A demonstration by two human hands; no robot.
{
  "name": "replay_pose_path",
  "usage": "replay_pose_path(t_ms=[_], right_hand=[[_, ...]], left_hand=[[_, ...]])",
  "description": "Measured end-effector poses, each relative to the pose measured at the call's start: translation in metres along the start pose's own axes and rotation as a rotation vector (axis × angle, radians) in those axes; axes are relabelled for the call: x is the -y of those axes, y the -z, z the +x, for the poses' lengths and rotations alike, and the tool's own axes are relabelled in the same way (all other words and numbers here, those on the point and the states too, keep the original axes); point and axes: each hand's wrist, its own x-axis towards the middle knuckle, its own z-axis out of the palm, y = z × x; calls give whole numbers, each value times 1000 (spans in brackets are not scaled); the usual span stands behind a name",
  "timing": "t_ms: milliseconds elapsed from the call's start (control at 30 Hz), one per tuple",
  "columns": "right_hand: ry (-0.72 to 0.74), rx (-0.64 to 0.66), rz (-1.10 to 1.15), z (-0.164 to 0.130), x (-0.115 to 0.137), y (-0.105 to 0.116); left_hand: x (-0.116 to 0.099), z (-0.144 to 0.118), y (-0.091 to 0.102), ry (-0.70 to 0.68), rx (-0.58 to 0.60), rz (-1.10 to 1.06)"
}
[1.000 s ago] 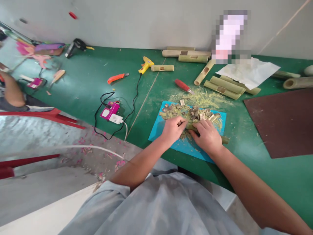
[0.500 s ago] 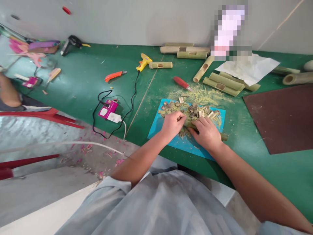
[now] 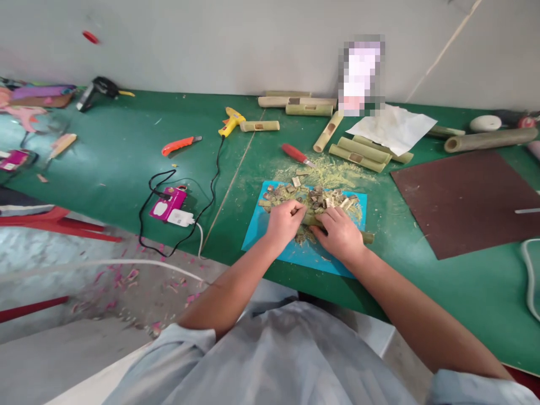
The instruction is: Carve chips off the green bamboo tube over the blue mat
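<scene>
A short green bamboo stick (image 3: 366, 237) lies across a blue mat (image 3: 259, 239) on the green table (image 3: 126, 152). My right hand (image 3: 338, 234) is closed over the stick's middle, and only its right end shows. My left hand (image 3: 283, 221) is closed at the stick's left end, fingers pinched against it. Whether either hand also holds a blade is hidden. Just beyond my fingers sits a pile of small bamboo chips (image 3: 324, 197), with pale shavings (image 3: 333, 171) spread behind the mat.
A red-handled knife (image 3: 294, 152), an orange utility knife (image 3: 179, 145) and a yellow glue gun (image 3: 230, 120) lie beyond the mat. Cut bamboo tubes (image 3: 356, 157), white paper (image 3: 392, 128), a brown sheet (image 3: 464, 197) and a pink power strip (image 3: 165, 203) with cables surround it.
My hands stay together on the stick over the mat. The view has swung to the right, and the other person's arm at the left edge is out of sight.
</scene>
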Motion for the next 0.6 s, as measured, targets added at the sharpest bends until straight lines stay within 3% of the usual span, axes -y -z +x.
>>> replay_pose_path(t_ms=[600], right_hand=[[-9,32,18,0,0,-1]], left_hand=[[-2,-2,1,-51,11,45]])
